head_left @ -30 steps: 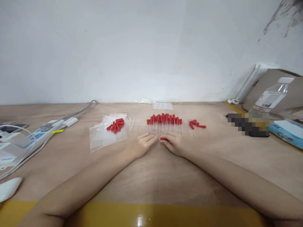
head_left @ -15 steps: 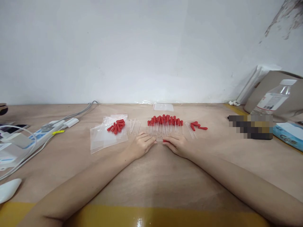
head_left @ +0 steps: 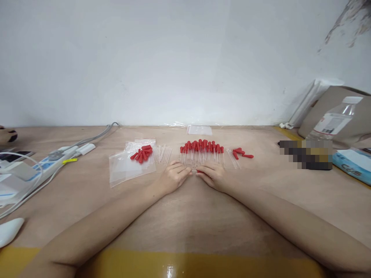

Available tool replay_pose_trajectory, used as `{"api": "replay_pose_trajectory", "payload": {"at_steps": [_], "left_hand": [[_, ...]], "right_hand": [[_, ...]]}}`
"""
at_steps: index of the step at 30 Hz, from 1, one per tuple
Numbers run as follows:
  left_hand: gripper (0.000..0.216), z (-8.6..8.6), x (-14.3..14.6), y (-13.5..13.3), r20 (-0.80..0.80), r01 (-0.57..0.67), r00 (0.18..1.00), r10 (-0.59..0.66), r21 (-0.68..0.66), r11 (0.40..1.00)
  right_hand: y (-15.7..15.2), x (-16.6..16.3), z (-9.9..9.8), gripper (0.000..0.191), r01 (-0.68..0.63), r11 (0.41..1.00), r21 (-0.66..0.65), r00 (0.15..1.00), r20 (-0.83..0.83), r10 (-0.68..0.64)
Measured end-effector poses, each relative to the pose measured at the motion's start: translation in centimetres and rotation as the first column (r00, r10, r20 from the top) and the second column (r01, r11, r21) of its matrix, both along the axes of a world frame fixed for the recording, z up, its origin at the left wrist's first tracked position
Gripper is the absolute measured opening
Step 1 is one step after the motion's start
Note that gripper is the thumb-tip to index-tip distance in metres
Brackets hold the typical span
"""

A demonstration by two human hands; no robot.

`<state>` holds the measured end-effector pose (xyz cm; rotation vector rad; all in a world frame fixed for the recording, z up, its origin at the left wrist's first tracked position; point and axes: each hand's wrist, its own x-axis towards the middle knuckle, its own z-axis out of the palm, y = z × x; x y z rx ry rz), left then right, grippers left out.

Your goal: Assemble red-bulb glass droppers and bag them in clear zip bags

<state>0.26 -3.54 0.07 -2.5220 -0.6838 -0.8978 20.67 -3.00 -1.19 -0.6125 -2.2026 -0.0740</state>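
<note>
My left hand (head_left: 174, 176) and my right hand (head_left: 212, 175) meet fingertip to fingertip on the table, both pinched on one small dropper: a clear glass tube on the left side and a red rubber bulb (head_left: 199, 171) by my right fingers. Just beyond them lies a row of finished droppers with red bulbs (head_left: 201, 150). Left of the row are loose clear tubes (head_left: 162, 153) and loose red bulbs (head_left: 142, 153) on a clear plastic bag (head_left: 124, 166). To the right lie a few more red bulbs (head_left: 242, 153) and tubes.
A power strip with cables (head_left: 55, 159) and a white mouse (head_left: 10, 231) sit at the left. A plastic bottle (head_left: 333, 119), a cardboard box (head_left: 342, 112) and a blue packet (head_left: 352, 164) stand at the right. Another clear bag (head_left: 199, 129) lies by the wall.
Both hands stay together in front of the row. Less of the red bulb at my right fingertips shows now than a second ago. The view shifted slightly.
</note>
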Motion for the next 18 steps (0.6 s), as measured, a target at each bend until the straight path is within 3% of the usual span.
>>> {"api": "replay_pose_trajectory", "payload": {"at_steps": [3,6,9,11,14,16,18], "left_hand": [[0.018,-0.1,0.0,0.2,0.055,0.004,0.999,-0.002,-0.04,0.999],[0.023,0.1,-0.4,0.2,0.109,-0.009,0.994,0.021,-0.118,0.993],[0.037,0.5,-1.3,0.2,0.152,-0.129,0.974,0.166,-0.226,0.966],[0.037,0.7,-2.1,0.4,0.157,-0.252,0.941,0.299,-0.264,0.931],[0.03,0.6,-3.1,1.0,0.123,-0.421,0.881,0.458,-0.242,0.874],[0.027,0.5,-3.4,1.3,0.096,-0.488,0.851,0.516,-0.215,0.846],[0.027,0.4,-3.5,1.5,0.067,-0.536,0.827,0.558,-0.206,0.819]], "right_hand": [[0.1,-0.3,0.1,0.018,-0.05,0.98,-0.19,0.99,-0.136,0.024],[0.3,-0.4,0.8,0.02,-0.118,0.9,-0.419,0.943,-0.33,-0.03],[1.7,0.2,2.5,0.026,-0.194,0.79,-0.581,0.846,-0.508,-0.165],[3.3,1.3,4.3,0.026,-0.197,0.75,-0.632,0.801,-0.545,-0.248],[5.9,3.4,7.2,0.025,-0.041,0.735,-0.676,0.818,-0.445,-0.364],[7.3,4.6,8.5,0.025,0.129,0.713,-0.689,0.864,-0.275,-0.422],[8.3,5.3,9.0,0.028,0.304,0.655,-0.691,0.881,-0.057,-0.469]]}}
